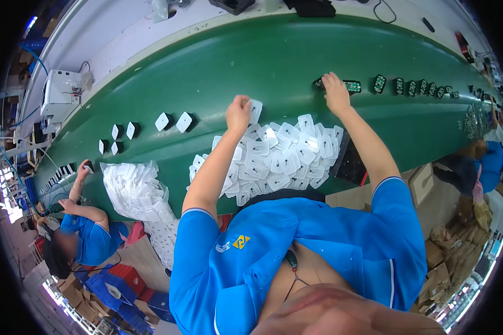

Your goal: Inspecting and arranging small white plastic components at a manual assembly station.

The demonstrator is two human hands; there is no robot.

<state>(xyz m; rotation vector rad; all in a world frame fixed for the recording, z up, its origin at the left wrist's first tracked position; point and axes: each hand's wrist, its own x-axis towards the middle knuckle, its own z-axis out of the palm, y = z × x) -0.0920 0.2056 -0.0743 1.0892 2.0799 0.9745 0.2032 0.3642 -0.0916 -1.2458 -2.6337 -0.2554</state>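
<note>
My left hand (238, 113) is closed on the edge of a white square plastic cover (255, 111), held just beyond a big heap of similar covers (276, 159). Off to the right, my right hand (336, 94) has its fingers closed over a black case. Part of this case shows left of the fingers. A green circuit board (352, 86) in a black case shows right against the same hand; whether both parts belong to one case I cannot tell. The heap lies between my forearms, close to my body.
A row of black cases with circuit boards (379, 84) runs off to the right along the green belt (218, 84). Several white-topped black boxes (185, 122) stand at left. Beside a stuffed clear bag (134, 187), a co-worker (89, 229) handles parts. A dark bin (352, 164) sits right of the heap.
</note>
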